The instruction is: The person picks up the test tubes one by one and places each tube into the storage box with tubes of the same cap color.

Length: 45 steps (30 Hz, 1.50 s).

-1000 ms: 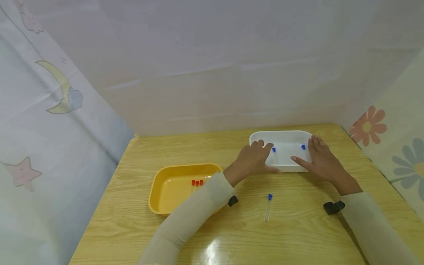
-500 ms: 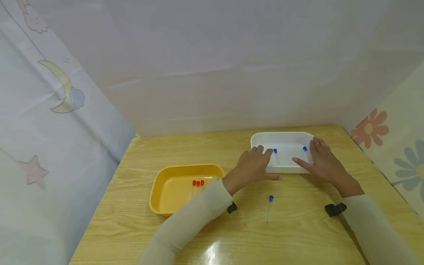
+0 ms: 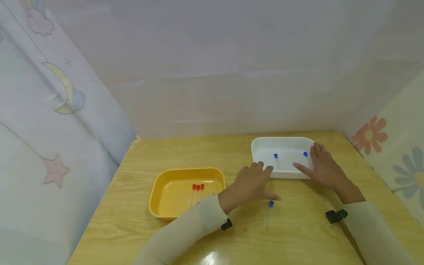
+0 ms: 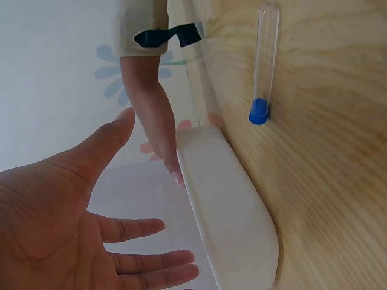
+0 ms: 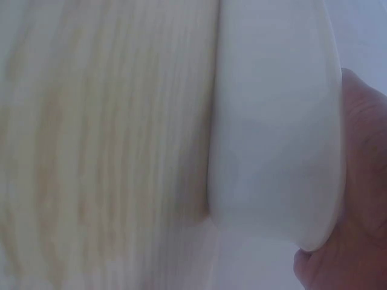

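Note:
My left hand (image 3: 250, 183) hovers over the table, fingers spread and thumb extended, with nothing held. A clear test tube with a blue cap (image 3: 271, 204) lies on the table just below its thumb; the left wrist view shows that same blue-capped tube (image 4: 261, 66) apart from the hand. At the back right is a white tray (image 3: 281, 175) with two blue caps (image 3: 275, 156) visible inside; their tubes show faintly. My right hand (image 3: 326, 171) rests on the tray's right end, fingers mostly straight along the rim and thumb reaching over the front corner.
Left of the white tray stands a yellow tray (image 3: 165, 215) with three red-capped test tubes (image 3: 198, 188), partly behind my left sleeve. The wooden table (image 3: 185, 151) backs onto a pale cloth (image 3: 205, 81), and patterned cloths hang at both sides.
My left hand has drawn back from the white tray toward the tube on the table. My right hand stays at the tray's right end. The head view has shifted slightly.

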{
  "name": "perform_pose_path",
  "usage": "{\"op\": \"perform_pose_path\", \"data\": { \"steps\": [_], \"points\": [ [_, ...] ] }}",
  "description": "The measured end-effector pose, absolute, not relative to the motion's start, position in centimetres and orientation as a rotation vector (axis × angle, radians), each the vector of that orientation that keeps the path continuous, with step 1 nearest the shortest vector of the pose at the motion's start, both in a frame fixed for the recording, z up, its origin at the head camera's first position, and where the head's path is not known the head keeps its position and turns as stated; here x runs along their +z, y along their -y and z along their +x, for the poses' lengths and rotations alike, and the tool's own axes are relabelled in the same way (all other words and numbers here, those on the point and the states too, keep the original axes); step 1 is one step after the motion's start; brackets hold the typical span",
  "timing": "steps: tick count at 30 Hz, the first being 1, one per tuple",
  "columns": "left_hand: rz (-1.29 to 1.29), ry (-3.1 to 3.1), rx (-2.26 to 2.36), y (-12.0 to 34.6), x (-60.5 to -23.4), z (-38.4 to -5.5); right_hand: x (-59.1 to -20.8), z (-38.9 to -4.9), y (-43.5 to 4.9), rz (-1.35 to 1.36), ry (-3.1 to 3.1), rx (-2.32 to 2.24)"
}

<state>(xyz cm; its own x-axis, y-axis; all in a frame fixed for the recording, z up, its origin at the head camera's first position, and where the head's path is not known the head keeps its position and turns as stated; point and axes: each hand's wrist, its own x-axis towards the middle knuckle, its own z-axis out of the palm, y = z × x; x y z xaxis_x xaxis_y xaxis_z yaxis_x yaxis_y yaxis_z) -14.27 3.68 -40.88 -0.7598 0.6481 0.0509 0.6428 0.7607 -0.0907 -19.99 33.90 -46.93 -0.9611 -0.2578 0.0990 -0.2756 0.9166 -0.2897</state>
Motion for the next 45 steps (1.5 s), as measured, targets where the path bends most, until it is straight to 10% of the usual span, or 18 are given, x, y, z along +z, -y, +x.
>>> {"op": "perform_pose_path", "data": {
  "steps": [45],
  "points": [
    [-1.250,2.988,0.174,-4.8,-44.9,-9.2,-47.0,-19.3,-35.1,0.423,2.988,0.474]
  ]
}}
